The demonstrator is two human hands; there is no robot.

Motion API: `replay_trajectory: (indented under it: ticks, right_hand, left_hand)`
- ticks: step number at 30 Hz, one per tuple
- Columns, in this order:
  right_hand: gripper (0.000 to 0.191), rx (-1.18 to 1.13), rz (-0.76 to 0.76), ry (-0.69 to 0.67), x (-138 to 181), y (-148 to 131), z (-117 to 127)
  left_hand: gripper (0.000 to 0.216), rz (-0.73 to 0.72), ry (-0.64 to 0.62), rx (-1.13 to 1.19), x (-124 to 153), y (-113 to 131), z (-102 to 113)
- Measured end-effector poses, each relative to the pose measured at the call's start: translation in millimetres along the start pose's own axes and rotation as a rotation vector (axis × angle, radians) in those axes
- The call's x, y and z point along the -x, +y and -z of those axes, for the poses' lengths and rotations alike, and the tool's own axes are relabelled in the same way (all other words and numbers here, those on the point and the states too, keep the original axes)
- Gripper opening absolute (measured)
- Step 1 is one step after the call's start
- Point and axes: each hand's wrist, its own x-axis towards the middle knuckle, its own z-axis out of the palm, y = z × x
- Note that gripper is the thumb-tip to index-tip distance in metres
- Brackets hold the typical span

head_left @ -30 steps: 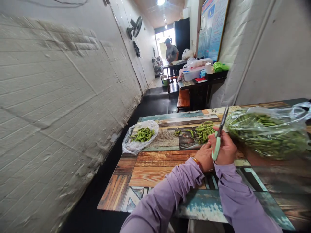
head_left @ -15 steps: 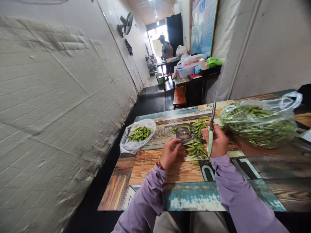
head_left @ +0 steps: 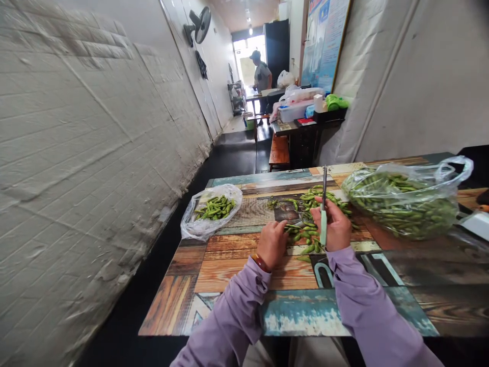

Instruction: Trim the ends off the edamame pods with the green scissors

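My right hand (head_left: 336, 227) is wrapped round a pair of scissors (head_left: 324, 224) with pale green handles, the dark blades pointing up and away. Just left of it, my left hand (head_left: 272, 243) is curled at the edge of a loose pile of green soybean pods (head_left: 310, 232). Its fingertips touch the pods, but I cannot make out what is between them. More pods lie spread beyond and behind the scissors. A small heap of green trimmings (head_left: 272, 203) sits past my left hand.
An open clear plastic bag (head_left: 187, 219) with pods lies on the left of the patterned wooden table (head_left: 229, 272). A bigger, full bag of pods (head_left: 405, 204) stands on the right. A person (head_left: 262, 76) stands far back, beyond another table stacked with bags and boxes.
My left hand has moved in to the pods, its fingers curling down at the pile. The scissors have turned more upright in my right hand. The view has shifted slightly.
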Motion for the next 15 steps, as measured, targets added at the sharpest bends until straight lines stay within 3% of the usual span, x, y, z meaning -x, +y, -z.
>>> replay_trajectory:
  ticks: [5, 10, 15]
  right_hand:
    - [0.046, 0.033, -0.008, -0.007, 0, 1, 1]
    - [0.047, 0.08, 0.018, -0.074, 2, 5, 0]
    - [0.047, 0.23, 0.082, -0.322, 12, 11, -11]
  left_hand:
    - [0.02, 0.219, 0.129, 0.589, 2, -20, 11]
    - [0.028, 0.51, 0.038, 1.411, 7, -25, 23]
    - [0.028, 0.567, -0.004, 1.698, 7, -22, 27]
